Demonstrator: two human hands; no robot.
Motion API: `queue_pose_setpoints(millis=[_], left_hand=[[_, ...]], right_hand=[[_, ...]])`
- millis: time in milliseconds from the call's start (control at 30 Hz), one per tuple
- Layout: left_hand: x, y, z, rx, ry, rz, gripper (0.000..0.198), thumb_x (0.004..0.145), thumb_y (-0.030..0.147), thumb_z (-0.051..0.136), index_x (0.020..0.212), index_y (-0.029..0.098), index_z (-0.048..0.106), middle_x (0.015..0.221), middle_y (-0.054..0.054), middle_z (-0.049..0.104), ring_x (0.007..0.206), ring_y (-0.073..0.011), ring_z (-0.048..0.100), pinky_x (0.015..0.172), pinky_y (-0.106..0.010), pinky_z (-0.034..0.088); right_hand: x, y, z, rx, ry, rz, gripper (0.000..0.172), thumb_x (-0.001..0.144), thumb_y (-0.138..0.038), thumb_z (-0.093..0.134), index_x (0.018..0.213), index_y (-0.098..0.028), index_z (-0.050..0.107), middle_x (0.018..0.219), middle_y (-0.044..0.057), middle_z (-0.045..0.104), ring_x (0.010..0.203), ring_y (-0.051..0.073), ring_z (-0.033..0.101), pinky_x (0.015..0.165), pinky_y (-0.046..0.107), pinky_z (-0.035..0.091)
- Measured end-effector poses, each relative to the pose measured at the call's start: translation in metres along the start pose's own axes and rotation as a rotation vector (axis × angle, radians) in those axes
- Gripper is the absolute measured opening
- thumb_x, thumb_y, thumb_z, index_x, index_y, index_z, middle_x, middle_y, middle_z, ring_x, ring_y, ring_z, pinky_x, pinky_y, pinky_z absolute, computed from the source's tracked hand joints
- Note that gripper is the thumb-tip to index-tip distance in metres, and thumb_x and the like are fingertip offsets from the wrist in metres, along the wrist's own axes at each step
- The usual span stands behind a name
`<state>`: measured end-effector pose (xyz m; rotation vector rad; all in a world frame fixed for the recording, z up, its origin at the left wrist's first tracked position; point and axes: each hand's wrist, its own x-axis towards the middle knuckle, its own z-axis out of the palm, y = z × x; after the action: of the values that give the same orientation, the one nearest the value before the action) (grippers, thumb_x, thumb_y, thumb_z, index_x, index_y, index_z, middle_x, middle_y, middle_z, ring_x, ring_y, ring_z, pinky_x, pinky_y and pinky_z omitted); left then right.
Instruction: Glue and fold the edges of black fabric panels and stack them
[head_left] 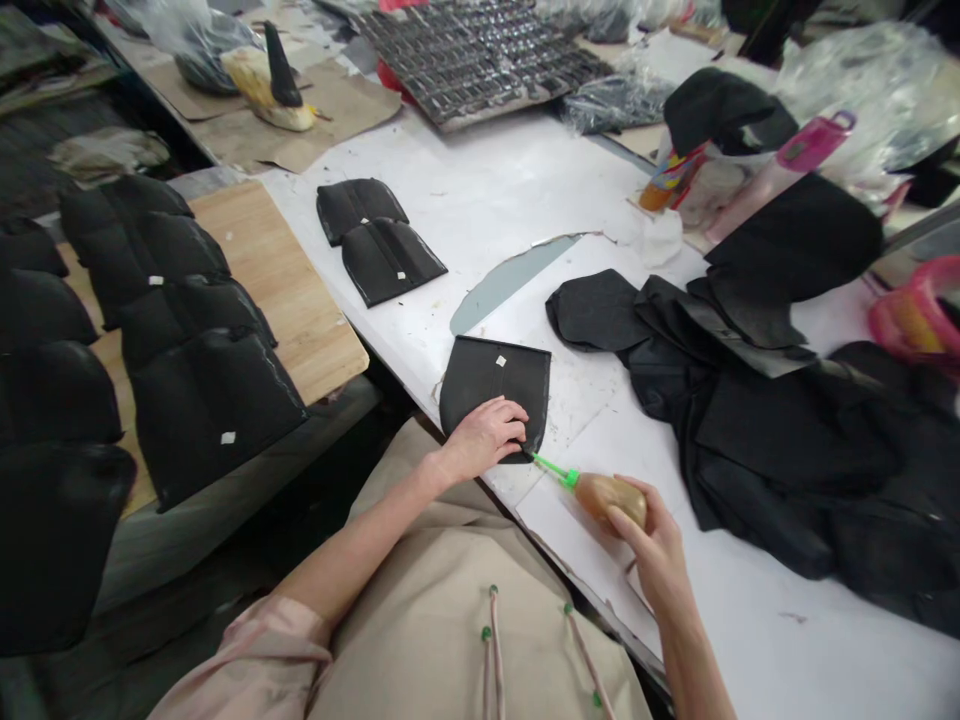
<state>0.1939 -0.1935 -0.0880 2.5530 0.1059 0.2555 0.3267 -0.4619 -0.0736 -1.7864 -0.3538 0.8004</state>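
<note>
A black flat piece point(495, 385) with a small white tag lies at the near edge of the white-covered table. My left hand point(487, 437) rests on its lower part, fingers bent and close together; whether they pinch the edge is hard to see. In my right hand point(651, 540) is a squeeze bottle point(606, 498) of brownish liquid with a green nozzle. The bottle is tilted, and its tip meets the lower right edge of the black piece beside my left fingertips.
Two similar black pieces point(390, 260) lie farther back. More overlap on a wooden board point(262, 270) at the left. Black fabric point(787, 440) is heaped at the right, near a pink-capped bottle point(780, 180) and a pink tape roll point(919, 310). A dark textured sheet point(480, 60) lies at the back.
</note>
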Motion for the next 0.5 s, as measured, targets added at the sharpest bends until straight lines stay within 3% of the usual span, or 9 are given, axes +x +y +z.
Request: queue_pose_setpoints(millis=[100, 167, 233, 333, 500], left_hand=[[0.006, 0.01, -0.001, 0.094, 0.006, -0.067, 0.007, 0.085, 0.022, 0.069, 0.09, 0.02, 0.064, 0.115, -0.004, 0.063, 0.114, -0.0205, 0.054, 0.101, -0.038, 0.043], [0.014, 0.017, -0.001, 0.174, 0.0, -0.127, 0.009, 0.085, 0.024, 0.069, 0.09, 0.02, 0.064, 0.114, -0.005, 0.063, 0.11, -0.0232, 0.054, 0.091, -0.038, 0.046], [0.023, 0.021, 0.0, 0.231, -0.007, -0.179, 0.011, 0.086, 0.029, 0.069, 0.09, 0.02, 0.064, 0.11, -0.006, 0.063, 0.105, -0.0242, 0.053, 0.083, -0.038, 0.045], [0.035, 0.022, 0.004, 0.23, 0.02, -0.253, 0.015, 0.085, 0.034, 0.07, 0.088, 0.02, 0.065, 0.104, -0.006, 0.06, 0.099, -0.0227, 0.052, 0.078, -0.035, 0.044], [0.039, 0.016, 0.009, 0.145, 0.081, -0.298, 0.017, 0.084, 0.037, 0.071, 0.085, 0.021, 0.065, 0.102, -0.004, 0.057, 0.095, -0.0201, 0.052, 0.077, -0.033, 0.044]], right_hand=[[0.003, 0.001, 0.0, 0.369, 0.02, 0.086, 0.059, 0.077, -0.067, 0.067, 0.116, -0.023, 0.062, 0.111, 0.011, 0.067, 0.083, 0.025, 0.064, 0.058, 0.032, 0.052], [0.005, -0.002, 0.0, 0.553, 0.041, 0.076, 0.07, 0.07, -0.08, 0.063, 0.115, -0.026, 0.065, 0.111, 0.011, 0.067, 0.075, 0.023, 0.064, 0.053, 0.03, 0.049], [0.006, -0.01, 0.001, 0.645, 0.061, 0.042, 0.074, 0.064, -0.082, 0.067, 0.116, -0.029, 0.065, 0.113, 0.01, 0.067, 0.073, 0.021, 0.062, 0.05, 0.027, 0.046], [0.004, -0.023, 0.004, 0.604, 0.094, -0.046, 0.068, 0.066, -0.064, 0.079, 0.121, -0.028, 0.062, 0.114, 0.01, 0.065, 0.079, 0.022, 0.064, 0.055, 0.026, 0.047], [-0.004, -0.014, 0.012, 0.19, 0.347, -0.151, 0.059, 0.069, -0.04, 0.084, 0.119, -0.024, 0.06, 0.11, 0.008, 0.063, 0.091, 0.024, 0.063, 0.067, 0.032, 0.052]])
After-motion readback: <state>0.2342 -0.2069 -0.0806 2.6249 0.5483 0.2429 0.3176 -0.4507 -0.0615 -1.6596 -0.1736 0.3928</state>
